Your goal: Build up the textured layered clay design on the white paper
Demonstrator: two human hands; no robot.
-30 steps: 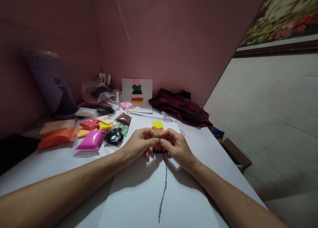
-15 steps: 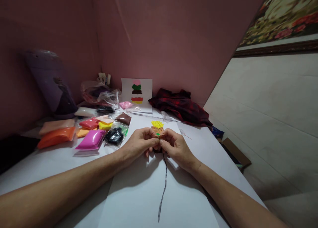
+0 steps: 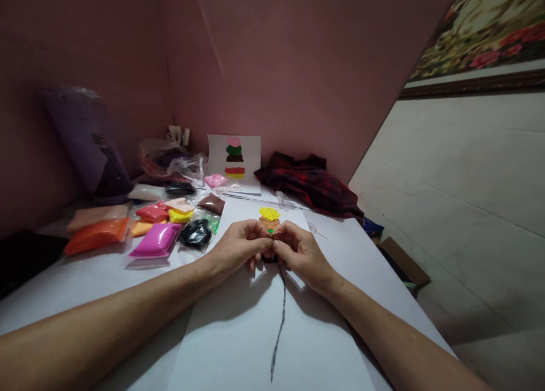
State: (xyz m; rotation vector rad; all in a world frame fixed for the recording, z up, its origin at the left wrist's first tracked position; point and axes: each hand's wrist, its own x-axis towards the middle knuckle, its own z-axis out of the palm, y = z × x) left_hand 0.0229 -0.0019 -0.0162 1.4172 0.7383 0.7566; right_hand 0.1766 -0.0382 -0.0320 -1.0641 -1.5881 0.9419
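Observation:
On the white paper (image 3: 238, 334) lies a picture in strands that look like modelling clay: a yellow tuft (image 3: 269, 213) above an orange-brown ribbed patch (image 3: 268, 224), with a long dark wavy line (image 3: 281, 317) running down toward me. My left hand (image 3: 244, 240) and my right hand (image 3: 298, 246) meet over its middle, thumbs and fingers pinched together. A small green bit (image 3: 270, 231) shows just beyond my thumb tips; whether it is pinched or lies on the paper I cannot tell. Dark brown shows under my fingers, mostly hidden.
Several clay packets lie at left, among them magenta (image 3: 156, 240), orange (image 3: 97, 236) and black (image 3: 196, 233). A card with coloured bands (image 3: 234, 158) leans at the back beside dark red plaid cloth (image 3: 310, 184). A purple container (image 3: 85, 141) stands far left.
Hardly anything differs. My hands stay pinched in the same place, and the green bit at the thumb tips looks very slightly shifted.

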